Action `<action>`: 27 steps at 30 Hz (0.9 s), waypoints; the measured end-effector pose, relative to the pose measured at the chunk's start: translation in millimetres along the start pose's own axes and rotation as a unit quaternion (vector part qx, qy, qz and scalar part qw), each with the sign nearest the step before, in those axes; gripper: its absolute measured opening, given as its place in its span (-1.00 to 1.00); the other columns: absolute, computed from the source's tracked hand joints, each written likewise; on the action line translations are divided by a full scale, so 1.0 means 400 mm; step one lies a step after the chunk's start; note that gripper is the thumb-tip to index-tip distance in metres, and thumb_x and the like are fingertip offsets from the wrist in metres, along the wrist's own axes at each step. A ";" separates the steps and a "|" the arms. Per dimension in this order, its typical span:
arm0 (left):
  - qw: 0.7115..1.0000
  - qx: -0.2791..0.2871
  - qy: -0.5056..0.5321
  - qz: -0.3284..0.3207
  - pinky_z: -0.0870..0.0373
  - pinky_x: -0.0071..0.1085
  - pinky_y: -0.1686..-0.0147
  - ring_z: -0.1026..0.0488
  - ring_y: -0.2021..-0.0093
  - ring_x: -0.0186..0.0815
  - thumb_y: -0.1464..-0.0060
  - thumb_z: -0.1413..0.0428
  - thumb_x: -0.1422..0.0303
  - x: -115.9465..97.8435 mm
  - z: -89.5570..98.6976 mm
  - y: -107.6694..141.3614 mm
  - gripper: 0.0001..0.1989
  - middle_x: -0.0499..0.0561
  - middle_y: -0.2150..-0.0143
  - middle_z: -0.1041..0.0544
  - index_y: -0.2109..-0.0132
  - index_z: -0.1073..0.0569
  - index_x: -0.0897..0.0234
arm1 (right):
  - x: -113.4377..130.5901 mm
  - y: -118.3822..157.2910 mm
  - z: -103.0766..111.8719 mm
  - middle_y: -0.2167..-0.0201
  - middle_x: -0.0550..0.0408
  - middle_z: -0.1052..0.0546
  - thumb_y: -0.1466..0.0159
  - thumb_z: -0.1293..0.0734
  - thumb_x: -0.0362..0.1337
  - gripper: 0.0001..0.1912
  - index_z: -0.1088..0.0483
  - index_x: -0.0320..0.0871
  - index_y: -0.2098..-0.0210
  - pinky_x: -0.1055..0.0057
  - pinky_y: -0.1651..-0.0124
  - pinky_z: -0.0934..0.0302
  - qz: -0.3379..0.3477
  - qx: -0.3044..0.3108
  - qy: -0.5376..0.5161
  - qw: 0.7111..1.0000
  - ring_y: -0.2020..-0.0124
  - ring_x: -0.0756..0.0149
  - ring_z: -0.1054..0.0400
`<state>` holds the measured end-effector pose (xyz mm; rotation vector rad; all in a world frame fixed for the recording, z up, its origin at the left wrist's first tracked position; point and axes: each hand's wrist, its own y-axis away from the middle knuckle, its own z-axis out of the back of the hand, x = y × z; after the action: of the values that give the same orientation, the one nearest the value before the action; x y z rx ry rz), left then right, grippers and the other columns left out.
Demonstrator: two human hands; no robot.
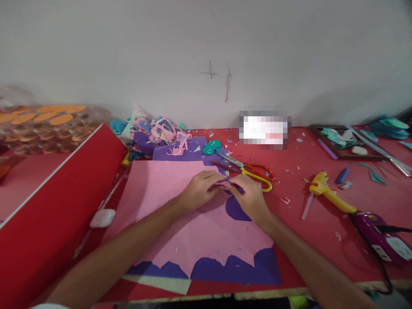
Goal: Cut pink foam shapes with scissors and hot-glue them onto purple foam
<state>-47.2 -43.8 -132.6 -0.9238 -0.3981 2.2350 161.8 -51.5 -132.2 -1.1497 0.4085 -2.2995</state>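
Pink and thin, the small piece (226, 185) looks bent between the hands (202, 189) (251, 198).

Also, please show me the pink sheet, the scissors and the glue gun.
Pink sheet (202, 236), head view: its bare surface.
Scissors (238, 164), head view: near the pivot.
Glue gun (334, 198), head view: yellow handle.

Even, rather dim light covers the scene, its source out of view. The matte pale grey wall (154, 56) darkens toward the right edge, with a soft shadow low on that side. Diffuse shadow lies beside the bare left forearm (141, 231) on the flat pink sheet (151, 189). Coarse pixelation hides 1 glaring white rectangular patch (262, 128) at the wall's foot. A tiny red light glows on the rounded purple plastic power socket (373, 223). Fine detail is soft, and the translucent orange-topped stacks (48, 128) look smeared.
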 end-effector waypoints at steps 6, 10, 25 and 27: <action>0.998 -0.001 0.024 0.057 -0.49 -0.34 0.13 -0.57 0.17 -0.28 -0.33 -0.07 0.40 -0.003 0.005 -0.003 -0.82 0.06 0.17 -0.64 0.05 -0.57 0.25 | -0.005 -0.004 0.001 0.38 0.05 -0.60 -0.42 -0.34 -0.09 -0.73 -0.54 -0.09 0.31 0.30 0.24 -0.31 -0.046 -0.041 -0.047 0.997 0.34 0.20 -0.47; 0.986 -0.023 0.091 0.136 -0.51 -0.36 0.10 -0.59 0.09 -0.26 -0.31 -0.12 0.32 -0.013 0.013 -0.009 -0.80 0.07 0.04 -0.64 0.00 -0.56 0.24 | -0.005 -0.009 0.006 0.27 0.03 -0.67 -0.37 -0.39 -0.09 -0.79 -0.58 -0.09 0.23 0.28 0.17 -0.39 -0.110 -0.070 -0.118 0.984 0.26 0.17 -0.54; 0.956 -0.023 0.185 0.225 -0.46 -0.48 0.30 -0.48 0.33 -0.39 -0.31 -0.10 0.10 -0.011 0.021 -0.009 -0.66 -0.03 0.23 -0.57 0.00 -0.51 0.27 | -0.009 -0.016 0.011 0.31 0.05 -0.64 -0.35 -0.39 -0.03 -0.73 -0.55 -0.11 0.21 0.31 0.23 -0.38 -0.155 -0.061 -0.166 0.972 0.29 0.19 -0.53; 0.954 -0.030 0.194 0.228 -0.47 -0.47 0.31 -0.49 0.34 -0.39 -0.30 -0.11 0.09 -0.010 0.020 -0.011 -0.65 -0.02 0.21 -0.57 0.00 -0.51 0.27 | -0.009 -0.015 0.008 0.25 0.03 -0.64 -0.34 -0.40 -0.03 -0.72 -0.53 -0.10 0.14 0.30 0.19 -0.39 -0.154 -0.057 -0.171 0.971 0.23 0.17 -0.54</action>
<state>-49.0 -43.7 -122.7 -1.5838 -0.0716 2.3665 164.3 -44.6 -129.5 -1.7381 0.2449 -2.2867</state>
